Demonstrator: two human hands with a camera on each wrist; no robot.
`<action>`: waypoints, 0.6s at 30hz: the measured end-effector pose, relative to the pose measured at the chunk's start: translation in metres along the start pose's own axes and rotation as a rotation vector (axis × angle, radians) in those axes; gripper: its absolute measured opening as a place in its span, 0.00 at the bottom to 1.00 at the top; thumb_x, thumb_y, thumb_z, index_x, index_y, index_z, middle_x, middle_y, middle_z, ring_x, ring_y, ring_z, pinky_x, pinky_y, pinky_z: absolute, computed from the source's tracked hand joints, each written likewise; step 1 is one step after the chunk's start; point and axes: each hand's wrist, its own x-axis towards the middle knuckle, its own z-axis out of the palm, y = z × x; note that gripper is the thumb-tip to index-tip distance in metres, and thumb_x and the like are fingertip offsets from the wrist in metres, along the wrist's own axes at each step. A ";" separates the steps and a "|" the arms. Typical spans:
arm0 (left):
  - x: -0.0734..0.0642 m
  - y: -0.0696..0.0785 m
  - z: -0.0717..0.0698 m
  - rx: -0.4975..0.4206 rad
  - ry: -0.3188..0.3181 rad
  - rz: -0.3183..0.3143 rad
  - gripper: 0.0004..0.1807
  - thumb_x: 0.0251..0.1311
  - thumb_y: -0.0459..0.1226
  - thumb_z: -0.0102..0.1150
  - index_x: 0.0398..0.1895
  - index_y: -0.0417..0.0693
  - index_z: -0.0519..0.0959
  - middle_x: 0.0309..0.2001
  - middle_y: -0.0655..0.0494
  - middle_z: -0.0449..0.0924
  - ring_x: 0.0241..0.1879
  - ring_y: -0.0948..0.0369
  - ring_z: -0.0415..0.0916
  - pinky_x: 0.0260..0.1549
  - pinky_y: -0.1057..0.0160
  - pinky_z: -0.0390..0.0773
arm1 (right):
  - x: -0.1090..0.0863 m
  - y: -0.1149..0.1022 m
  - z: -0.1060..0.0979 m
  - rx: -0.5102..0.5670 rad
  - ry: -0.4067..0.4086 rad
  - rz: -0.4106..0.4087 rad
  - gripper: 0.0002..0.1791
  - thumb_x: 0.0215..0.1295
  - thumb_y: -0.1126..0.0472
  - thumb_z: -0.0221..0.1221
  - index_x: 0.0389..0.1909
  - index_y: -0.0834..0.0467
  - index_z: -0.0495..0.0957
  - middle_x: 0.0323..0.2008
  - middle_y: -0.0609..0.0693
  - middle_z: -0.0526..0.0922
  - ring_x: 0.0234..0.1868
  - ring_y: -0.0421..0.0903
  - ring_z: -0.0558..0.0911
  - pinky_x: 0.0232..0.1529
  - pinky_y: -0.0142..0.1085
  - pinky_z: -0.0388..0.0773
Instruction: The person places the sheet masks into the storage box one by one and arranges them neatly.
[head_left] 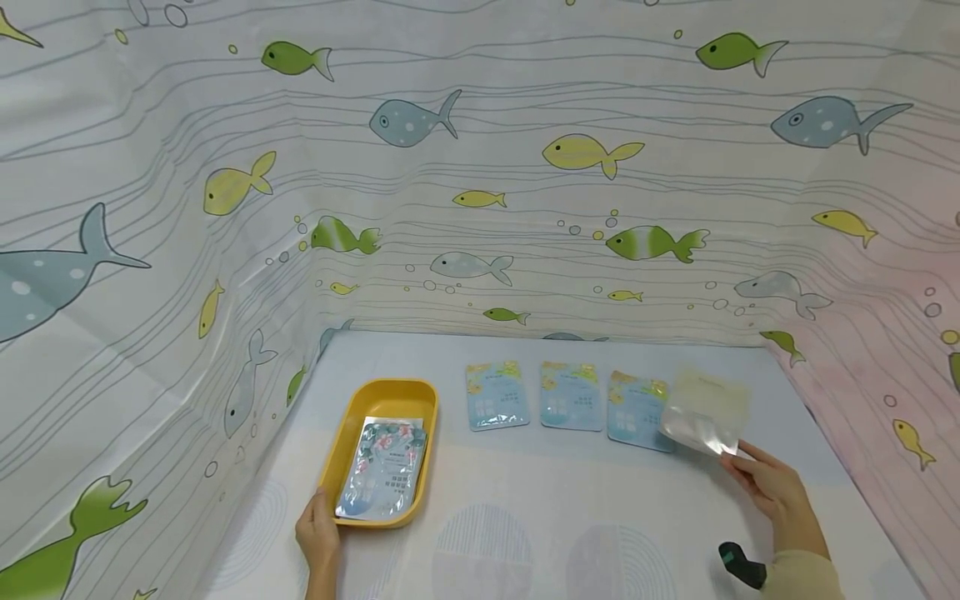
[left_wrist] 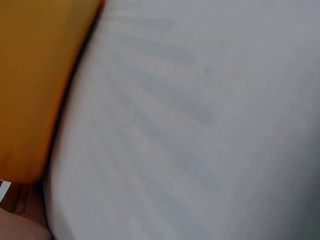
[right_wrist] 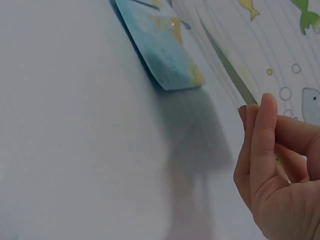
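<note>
At its near left corner, my left hand [head_left: 318, 529] grips a yellow plastic tray [head_left: 347, 433]. In it lie flat foil packets [head_left: 382, 471] printed with flowers, overlapping. My right hand [head_left: 776, 487] pinches the near corner of a pale yellow and silver packet [head_left: 705, 408] between thumb and fingers. That packet is raised and tilted; the right wrist view shows it nearly edge-on above the fingertips [right_wrist: 268, 107]. It overlaps the rightmost of three light blue packets [head_left: 636, 412] in the head view. The other two, a left one [head_left: 497, 398] and a middle one [head_left: 570, 398], lie flat in the same row.
A pale patterned cloth [head_left: 540, 483] covers the table. Fish-print sheeting [head_left: 480, 233] rises as walls at the back and both sides. A black wrist-worn device [head_left: 741, 565] sticks out beside the right sleeve [head_left: 802, 575].
</note>
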 end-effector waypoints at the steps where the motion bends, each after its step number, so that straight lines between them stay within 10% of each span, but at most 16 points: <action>1: 0.000 0.000 0.000 -0.006 0.002 0.004 0.24 0.68 0.43 0.44 0.28 0.26 0.76 0.27 0.67 0.76 0.29 0.75 0.62 0.35 0.76 0.61 | -0.001 0.000 0.003 -0.001 -0.002 -0.011 0.23 0.59 0.81 0.52 0.25 0.50 0.85 0.26 0.53 0.83 0.31 0.43 0.84 0.38 0.29 0.79; 8: 0.001 -0.001 0.000 0.003 -0.004 0.007 0.24 0.68 0.42 0.43 0.17 0.34 0.73 0.23 0.70 0.72 0.28 0.71 0.62 0.32 0.76 0.61 | -0.003 0.001 0.022 -0.002 0.013 -0.045 0.22 0.59 0.80 0.53 0.26 0.50 0.85 0.26 0.53 0.83 0.31 0.44 0.85 0.38 0.30 0.79; 18: 0.001 -0.001 0.000 0.008 0.012 0.017 0.24 0.68 0.42 0.44 0.31 0.24 0.76 0.26 0.72 0.74 0.29 0.77 0.62 0.35 0.77 0.62 | -0.007 0.001 0.041 -0.052 0.025 -0.053 0.23 0.58 0.80 0.54 0.25 0.48 0.84 0.28 0.51 0.80 0.31 0.44 0.84 0.39 0.30 0.79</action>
